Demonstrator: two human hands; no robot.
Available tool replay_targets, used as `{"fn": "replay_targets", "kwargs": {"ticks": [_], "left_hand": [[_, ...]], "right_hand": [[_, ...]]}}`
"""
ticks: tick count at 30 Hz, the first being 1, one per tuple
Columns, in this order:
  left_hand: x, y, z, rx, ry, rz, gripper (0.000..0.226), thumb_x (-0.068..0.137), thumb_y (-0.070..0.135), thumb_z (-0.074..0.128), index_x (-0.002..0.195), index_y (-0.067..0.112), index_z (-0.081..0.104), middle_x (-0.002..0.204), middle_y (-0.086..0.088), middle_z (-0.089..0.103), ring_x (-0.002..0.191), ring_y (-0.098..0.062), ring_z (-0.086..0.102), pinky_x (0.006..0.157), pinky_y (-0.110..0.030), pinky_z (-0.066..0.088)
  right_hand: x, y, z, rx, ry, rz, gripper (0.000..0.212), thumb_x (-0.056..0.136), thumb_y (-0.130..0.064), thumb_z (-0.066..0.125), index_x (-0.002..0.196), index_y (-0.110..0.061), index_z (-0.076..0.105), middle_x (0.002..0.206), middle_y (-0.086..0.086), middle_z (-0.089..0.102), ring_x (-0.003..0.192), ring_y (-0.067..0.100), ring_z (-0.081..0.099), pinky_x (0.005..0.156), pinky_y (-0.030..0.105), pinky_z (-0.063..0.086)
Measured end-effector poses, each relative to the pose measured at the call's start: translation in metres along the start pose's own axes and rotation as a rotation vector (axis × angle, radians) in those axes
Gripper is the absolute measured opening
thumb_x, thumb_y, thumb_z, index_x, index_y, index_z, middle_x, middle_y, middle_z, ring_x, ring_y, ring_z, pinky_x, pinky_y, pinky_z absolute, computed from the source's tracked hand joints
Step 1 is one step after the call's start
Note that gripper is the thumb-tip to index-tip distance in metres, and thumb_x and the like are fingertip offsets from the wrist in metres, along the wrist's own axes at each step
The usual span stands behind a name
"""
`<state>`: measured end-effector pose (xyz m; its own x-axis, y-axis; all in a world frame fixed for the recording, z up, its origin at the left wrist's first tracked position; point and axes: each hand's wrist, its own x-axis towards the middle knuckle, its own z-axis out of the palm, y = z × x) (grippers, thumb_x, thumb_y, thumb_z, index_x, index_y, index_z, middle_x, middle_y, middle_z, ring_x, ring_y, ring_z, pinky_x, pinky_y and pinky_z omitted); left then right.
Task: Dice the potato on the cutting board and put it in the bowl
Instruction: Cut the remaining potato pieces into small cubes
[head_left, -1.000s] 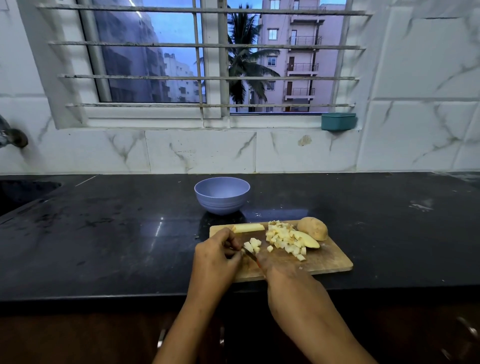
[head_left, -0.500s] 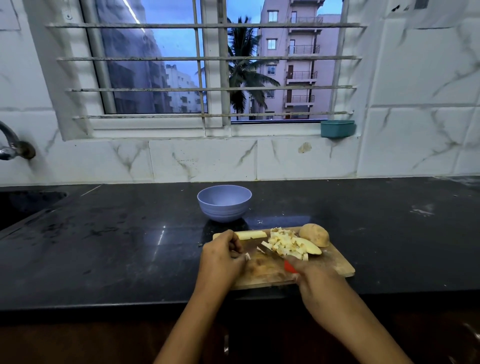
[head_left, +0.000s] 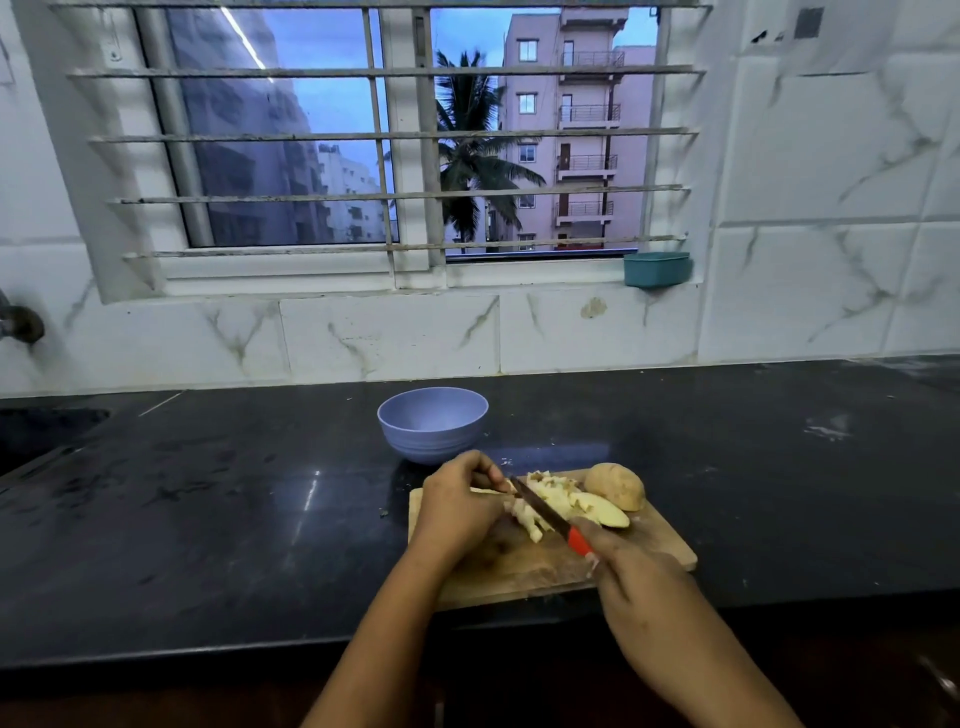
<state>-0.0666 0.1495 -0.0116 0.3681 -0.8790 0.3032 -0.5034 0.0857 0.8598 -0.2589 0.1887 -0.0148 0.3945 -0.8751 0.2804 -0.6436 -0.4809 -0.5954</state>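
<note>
cutting board (head_left: 655, 538): bare wood, matt
bowl (head_left: 432, 428): smooth matt plastic
counter (head_left: 208, 519): glossy black stone
knife handle (head_left: 578, 540): red plastic

Bare black tabletop (head_left: 208, 519) stretches wide to the left and right of the cutting board (head_left: 654, 540), leaving a hand room to pass on either side. The bowl (head_left: 432, 423) stands just behind the board's back left corner, its mouth open from above. The board's back half is crowded: the left hand (head_left: 460, 506) gripping a potato strip (head_left: 485, 490), the slanting knife (head_left: 543, 509) held by the right hand (head_left: 634, 571), the diced pile (head_left: 556, 493) and a potato half (head_left: 615, 486). The board's near right part is bare. The tiled wall (head_left: 389, 338) closes the back.
</note>
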Motion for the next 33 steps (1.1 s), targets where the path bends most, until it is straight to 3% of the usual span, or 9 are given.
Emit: {"fn": "replay_targets", "kwargs": {"ticks": [3, 6, 10, 14, 20, 24, 28, 30, 33], "left_hand": [[0.006, -0.006, -0.012, -0.019, 0.079, -0.038, 0.022, 0.070, 0.000, 0.074, 0.073, 0.016, 0.060, 0.077, 0.004, 0.069, 0.074, -0.008, 0.063, 0.059, -0.008, 0.045], [0.010, -0.011, -0.017, 0.120, 0.162, 0.033, 0.025, 0.077, -0.008, 0.062, 0.076, 0.017, 0.063, 0.080, 0.008, 0.066, 0.078, -0.008, 0.063, 0.060, -0.002, 0.041], [0.012, -0.015, -0.009, 0.470, 0.051, 0.164, 0.031, 0.083, 0.004, 0.055, 0.099, 0.025, 0.070, 0.105, 0.013, 0.062, 0.101, -0.010, 0.055, 0.080, -0.024, 0.047], [0.012, -0.019, -0.004, 0.659, 0.012, 0.219, 0.028, 0.091, 0.017, 0.049, 0.111, 0.026, 0.068, 0.120, 0.013, 0.057, 0.112, -0.013, 0.044, 0.085, -0.027, 0.043], [0.007, -0.019, -0.002, 0.717, 0.064, 0.263, 0.024, 0.090, 0.018, 0.047, 0.107, 0.022, 0.063, 0.113, 0.007, 0.056, 0.107, -0.016, 0.044, 0.083, -0.029, 0.043], [0.005, -0.017, -0.001, 0.787, 0.070, 0.267, 0.016, 0.090, 0.021, 0.045, 0.100, 0.020, 0.057, 0.106, 0.005, 0.055, 0.101, -0.016, 0.047, 0.079, -0.030, 0.042], [0.003, -0.016, -0.001, 0.780, 0.073, 0.258, 0.011, 0.088, 0.023, 0.046, 0.097, 0.023, 0.052, 0.099, 0.007, 0.056, 0.095, -0.015, 0.050, 0.076, -0.030, 0.039], [0.000, -0.016, -0.002, 0.796, 0.080, 0.272, 0.011, 0.087, 0.023, 0.044, 0.097, 0.025, 0.048, 0.095, 0.009, 0.056, 0.092, -0.014, 0.050, 0.074, -0.029, 0.035], [0.001, -0.016, -0.003, 0.826, 0.065, 0.287, 0.014, 0.090, 0.027, 0.043, 0.101, 0.026, 0.052, 0.100, 0.009, 0.055, 0.096, -0.012, 0.049, 0.075, -0.027, 0.031]], "right_hand": [[-0.004, -0.005, 0.009, -0.015, -0.014, -0.023, 0.046, 0.101, -0.027, 0.033, 0.143, -0.044, 0.033, 0.129, -0.002, 0.049, 0.110, 0.014, 0.055, 0.092, 0.032, 0.048], [-0.005, -0.011, 0.013, -0.007, -0.040, -0.019, 0.040, 0.101, -0.027, 0.033, 0.138, -0.043, 0.036, 0.114, -0.004, 0.052, 0.102, 0.014, 0.057, 0.088, 0.032, 0.049], [0.000, -0.004, 0.016, -0.092, -0.047, 0.038, 0.045, 0.101, -0.026, 0.030, 0.142, -0.044, 0.032, 0.117, -0.004, 0.056, 0.101, 0.015, 0.058, 0.086, 0.034, 0.050], [-0.001, 0.009, 0.009, -0.088, -0.010, 0.063, 0.045, 0.102, -0.026, 0.032, 0.144, -0.044, 0.034, 0.123, -0.005, 0.058, 0.107, 0.013, 0.057, 0.087, 0.029, 0.049], [0.000, 0.015, -0.003, -0.078, 0.088, 0.086, 0.045, 0.102, -0.020, 0.033, 0.144, -0.037, 0.037, 0.140, -0.006, 0.048, 0.118, 0.014, 0.053, 0.093, 0.024, 0.044], [-0.002, 0.010, 0.000, 0.023, 0.116, 0.053, 0.044, 0.102, -0.017, 0.037, 0.142, -0.036, 0.042, 0.106, -0.006, 0.053, 0.095, 0.007, 0.053, 0.087, 0.022, 0.046], [-0.004, 0.007, 0.009, 0.100, 0.070, 0.048, 0.044, 0.101, -0.019, 0.040, 0.140, -0.040, 0.042, 0.084, -0.013, 0.055, 0.063, 0.000, 0.049, 0.057, 0.014, 0.041], [-0.005, 0.007, 0.010, 0.105, 0.074, 0.048, 0.044, 0.101, -0.021, 0.039, 0.140, -0.040, 0.041, 0.090, -0.014, 0.057, 0.065, -0.001, 0.049, 0.057, 0.014, 0.039], [-0.008, 0.003, 0.012, 0.093, 0.055, 0.024, 0.044, 0.101, -0.024, 0.039, 0.140, -0.044, 0.040, 0.106, -0.012, 0.058, 0.084, -0.001, 0.052, 0.070, 0.016, 0.044]]}}
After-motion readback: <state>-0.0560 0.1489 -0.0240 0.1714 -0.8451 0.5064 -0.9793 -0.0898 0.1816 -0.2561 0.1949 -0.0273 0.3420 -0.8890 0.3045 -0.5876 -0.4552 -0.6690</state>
